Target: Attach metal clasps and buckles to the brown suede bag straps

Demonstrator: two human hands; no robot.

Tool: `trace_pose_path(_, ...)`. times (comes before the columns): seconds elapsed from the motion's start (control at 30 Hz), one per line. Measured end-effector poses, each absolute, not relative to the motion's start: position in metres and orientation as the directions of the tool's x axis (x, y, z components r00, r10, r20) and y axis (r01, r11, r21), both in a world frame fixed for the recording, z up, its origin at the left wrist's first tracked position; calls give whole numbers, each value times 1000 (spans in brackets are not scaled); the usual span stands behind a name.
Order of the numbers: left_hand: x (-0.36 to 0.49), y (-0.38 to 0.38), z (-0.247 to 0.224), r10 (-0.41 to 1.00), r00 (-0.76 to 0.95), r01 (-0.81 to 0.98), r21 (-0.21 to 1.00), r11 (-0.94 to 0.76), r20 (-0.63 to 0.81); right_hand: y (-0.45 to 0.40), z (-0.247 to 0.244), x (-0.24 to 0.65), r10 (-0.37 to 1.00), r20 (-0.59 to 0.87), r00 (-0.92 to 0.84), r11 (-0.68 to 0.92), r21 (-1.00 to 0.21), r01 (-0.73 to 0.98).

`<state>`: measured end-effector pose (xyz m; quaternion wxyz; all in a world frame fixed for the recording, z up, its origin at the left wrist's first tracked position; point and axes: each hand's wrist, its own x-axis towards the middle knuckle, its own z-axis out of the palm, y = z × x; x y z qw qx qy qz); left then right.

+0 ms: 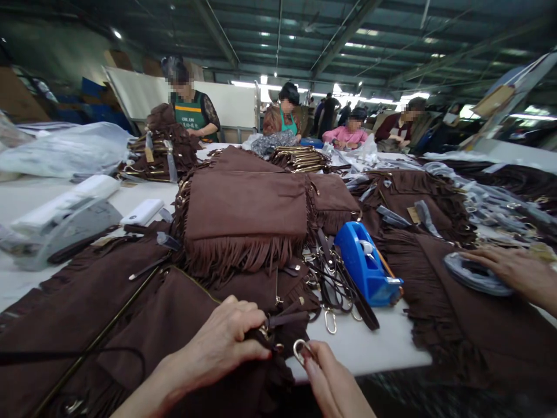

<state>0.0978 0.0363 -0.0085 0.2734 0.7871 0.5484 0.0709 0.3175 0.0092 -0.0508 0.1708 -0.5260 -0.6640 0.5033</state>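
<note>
My left hand (232, 334) is closed on the edge of a dark brown fringed bag (165, 319), by its metal ring and a short strap end. Just to the right, my right hand (328, 371) pinches an oval metal clasp (301, 352) between thumb and fingertips. The clasp is apart from the bag's ring. Across the near side of the table lies the bag, with a gold zipper along it. Beyond my hands is a pile of dark wrist straps (333, 278) with metal clips.
A blue tape dispenser (365, 261) stands right of the straps. Stacked fringed bags (248, 203) rise in the middle. At right, another person's hand (513, 267) rests on a plastic-wrapped coil (472, 276). Several co-workers sit or stand across the table. A white device (65, 215) is at left.
</note>
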Motion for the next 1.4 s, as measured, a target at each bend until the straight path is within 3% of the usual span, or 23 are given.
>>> trace_pose_path(0.3, 105, 41, -13, 915, 337, 849, 491, -194, -221, 18, -60, 303, 843, -215, -494, 15, -907, 420)
trace_pose_path(0.7, 114, 44, -12, 921, 305, 873, 458, -169, -242, 22, -83, 304, 854, -244, -459, 32, -857, 514)
trace_pose_path(1.13, 120, 44, -19, 915, 344, 876, 422, -233, -210, 21, -77, 305, 873, -301, -384, -67, -853, 517)
trace_pose_path(1.4, 123, 43, -16, 918, 325, 884, 419, -208, -229, 25, -79, 307, 836, -290, -465, -20, -864, 502)
